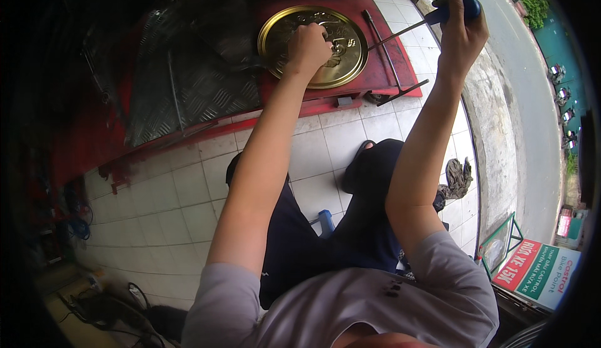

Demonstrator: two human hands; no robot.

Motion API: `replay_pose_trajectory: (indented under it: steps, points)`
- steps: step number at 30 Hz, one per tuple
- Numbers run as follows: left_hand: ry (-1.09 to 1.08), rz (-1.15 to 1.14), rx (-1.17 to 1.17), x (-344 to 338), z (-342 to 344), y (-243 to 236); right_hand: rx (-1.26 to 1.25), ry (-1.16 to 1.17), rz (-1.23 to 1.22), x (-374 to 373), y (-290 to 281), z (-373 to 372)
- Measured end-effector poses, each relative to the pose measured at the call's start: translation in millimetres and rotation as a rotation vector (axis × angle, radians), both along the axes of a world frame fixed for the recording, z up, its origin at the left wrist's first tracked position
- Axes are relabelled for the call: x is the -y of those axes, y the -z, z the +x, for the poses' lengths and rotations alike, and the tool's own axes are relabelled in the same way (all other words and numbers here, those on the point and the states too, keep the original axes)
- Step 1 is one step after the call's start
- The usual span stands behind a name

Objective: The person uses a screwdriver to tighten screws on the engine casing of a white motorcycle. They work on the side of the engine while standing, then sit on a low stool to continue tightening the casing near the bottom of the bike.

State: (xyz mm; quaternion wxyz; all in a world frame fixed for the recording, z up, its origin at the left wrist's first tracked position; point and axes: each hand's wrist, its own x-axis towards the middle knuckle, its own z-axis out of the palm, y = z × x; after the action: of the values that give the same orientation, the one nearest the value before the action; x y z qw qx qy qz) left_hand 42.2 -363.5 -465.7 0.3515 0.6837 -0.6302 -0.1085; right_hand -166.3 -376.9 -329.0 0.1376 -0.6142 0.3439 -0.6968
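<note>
now right hand point(462, 32) grips screwdriver point(418, 25), shaft slanting down-left toward gold lid point(313, 46); left hand point(308, 46) clenched.

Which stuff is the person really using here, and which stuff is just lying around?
In use:
- gold round tin lid, under the left hand
- blue-handled screwdriver, gripped in the right hand

Just lying about:
- L-shaped metal bar on the red ramp
- crumpled rag on the tiled floor
- blue stool, mostly hidden
</note>
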Motion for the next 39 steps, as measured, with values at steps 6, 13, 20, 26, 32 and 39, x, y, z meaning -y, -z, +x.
replay_pose_trajectory:
  steps: [6,13,20,26,32,39]
  points:
    - [-0.058,0.008,0.092,16.1,-33.1,14.2,-0.022,-0.088,0.097,2.9,5.3,11.4]
    - [0.008,-0.044,0.107,23.3,-34.0,18.7,-0.057,-0.095,0.049,5.2,15.4,15.6]
    - [0.198,-0.018,-0.526,33.8,2.9,32.8,0.234,-0.113,-0.017,8.6,11.5,-11.8]
    - [0.256,0.151,-1.302,22.2,2.0,0.8,0.489,-0.210,0.056,11.4,8.2,-32.6]
    - [0.418,0.042,-1.496,16.4,8.5,-8.7,0.612,-0.308,0.073,14.4,8.1,-35.6]
    - [0.476,0.036,-1.505,17.0,10.7,-5.9,0.596,-0.277,0.065,17.3,9.8,-38.1]
